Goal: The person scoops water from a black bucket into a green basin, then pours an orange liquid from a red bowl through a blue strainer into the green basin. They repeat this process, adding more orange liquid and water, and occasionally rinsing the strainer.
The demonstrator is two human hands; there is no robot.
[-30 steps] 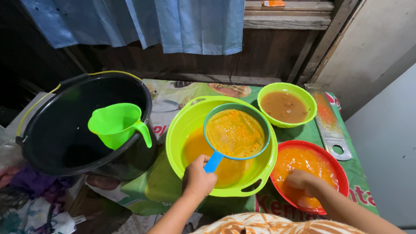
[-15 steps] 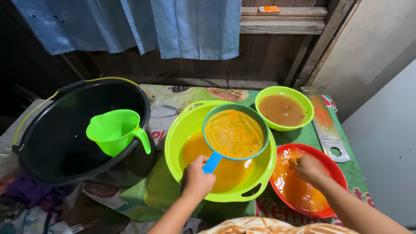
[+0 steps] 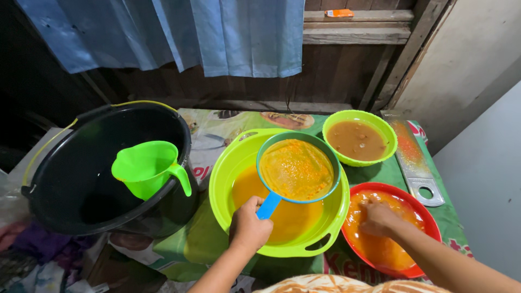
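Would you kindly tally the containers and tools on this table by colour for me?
Green: 3 - large lime plastic basin, small lime bowl of brown liquid, green plastic jug
Red: 1 - red plastic bowl
Black: 1 - black plastic bucket
Blue: 1 - blue-rimmed strainer
Metal: 1 - flat metal grater
Total: 7

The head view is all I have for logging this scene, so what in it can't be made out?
- Right hand: fingertips dip into orange liquid in the red bowl; anything in its grip is hidden.
- Blue sieve: pulp covers its mesh; left hand hides the handle end.
- Black bucket: too dark inside; green jug hides part.
- Red bowl's near rim: covered by the right forearm.
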